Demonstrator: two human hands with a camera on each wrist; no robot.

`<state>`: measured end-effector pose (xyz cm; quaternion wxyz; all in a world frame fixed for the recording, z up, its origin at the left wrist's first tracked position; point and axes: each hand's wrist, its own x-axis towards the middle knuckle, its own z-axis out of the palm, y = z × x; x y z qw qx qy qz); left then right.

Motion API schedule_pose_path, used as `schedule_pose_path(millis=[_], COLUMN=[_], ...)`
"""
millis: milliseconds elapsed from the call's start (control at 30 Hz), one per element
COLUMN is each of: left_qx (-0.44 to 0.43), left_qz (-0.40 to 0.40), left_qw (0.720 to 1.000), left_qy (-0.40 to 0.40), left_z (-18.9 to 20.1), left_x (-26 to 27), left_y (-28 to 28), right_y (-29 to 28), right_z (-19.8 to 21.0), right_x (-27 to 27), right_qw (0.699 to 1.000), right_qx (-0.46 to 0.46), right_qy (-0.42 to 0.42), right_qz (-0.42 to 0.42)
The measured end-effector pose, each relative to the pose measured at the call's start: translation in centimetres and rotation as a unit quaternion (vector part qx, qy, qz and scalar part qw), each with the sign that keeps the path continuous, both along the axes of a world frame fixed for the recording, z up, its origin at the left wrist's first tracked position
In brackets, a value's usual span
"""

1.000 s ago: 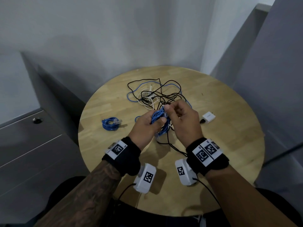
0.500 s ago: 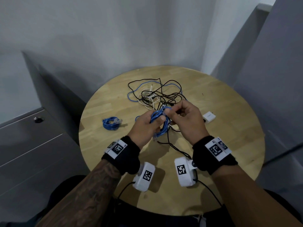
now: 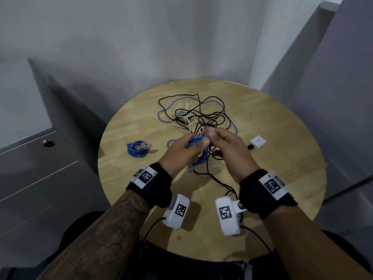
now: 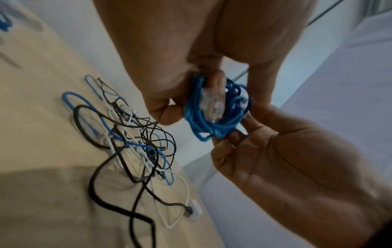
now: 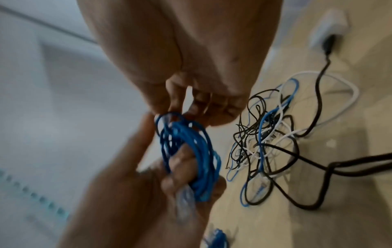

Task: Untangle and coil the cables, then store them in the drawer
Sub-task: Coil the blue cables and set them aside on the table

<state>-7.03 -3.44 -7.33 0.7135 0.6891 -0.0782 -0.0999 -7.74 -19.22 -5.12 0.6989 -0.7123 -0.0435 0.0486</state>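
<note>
Left hand grips blue cable coil above the surface; right hand pinches the coil's top. Tangle lies beyond the coil, second blue coil to its left.

Left wrist: clear plug against the coil, fingers through it.

Right wrist: right fingertips pinch the loops; white adapter lies beyond the tangle.

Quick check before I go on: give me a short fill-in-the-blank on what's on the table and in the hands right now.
1. Both hands hold a coil of cable whose colour is ____.
2. The left hand grips the coil while the right hand pinches it at the ____.
3. The finished blue coil lies on the round table to the person's ____.
4. The cable plugged into the white charger is ____.

Missing words: blue; top; left; black
</note>
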Motion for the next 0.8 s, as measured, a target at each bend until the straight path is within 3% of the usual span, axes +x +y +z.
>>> schedule_pose_path(millis=[67, 133, 267, 433, 533, 633, 700, 800], left_qx=[-0.089, -0.092, -0.008, -0.034, -0.042, -0.084, -0.116, -0.074], left_qz=[-0.022, -0.028, -0.009, -0.035, -0.064, -0.070, -0.052, -0.008], left_qw=[0.992, 0.989, 0.995, 0.998, 0.995, 0.990, 0.987, 0.995], left_qy=[0.081, 0.116, 0.101, 0.048, 0.060, 0.087, 0.102, 0.062], left_z=[0.6, 0.7, 0.1, 0.2, 0.0, -0.2, -0.3, -0.1], left_x=[0.2, 0.0, -0.2, -1.3, -1.5, -1.8, -1.8, -1.4], left_y=[-0.6, -1.2, -2.1, -2.7, -2.1, -1.7, -1.2, 0.5], right_y=[0.5, 0.4, 0.3, -0.3, -0.5, -0.4, -0.1, 0.3], right_z=[-0.1, -0.1, -0.2, -0.4, -0.5, -0.8, -0.9, -0.8], right_x=[0.2, 0.6, 1.1, 2.0, 2.2, 2.5, 2.5, 2.1], right_qw=[0.996, 0.991, 0.982, 0.976, 0.972, 0.971, 0.971, 0.976], right_qx=[-0.010, -0.003, -0.047, -0.038, -0.051, 0.009, 0.017, 0.020], right_qy=[-0.033, -0.051, -0.117, -0.119, -0.120, -0.102, -0.100, -0.090], right_qz=[-0.080, -0.126, -0.138, -0.181, -0.195, -0.214, -0.216, -0.199])
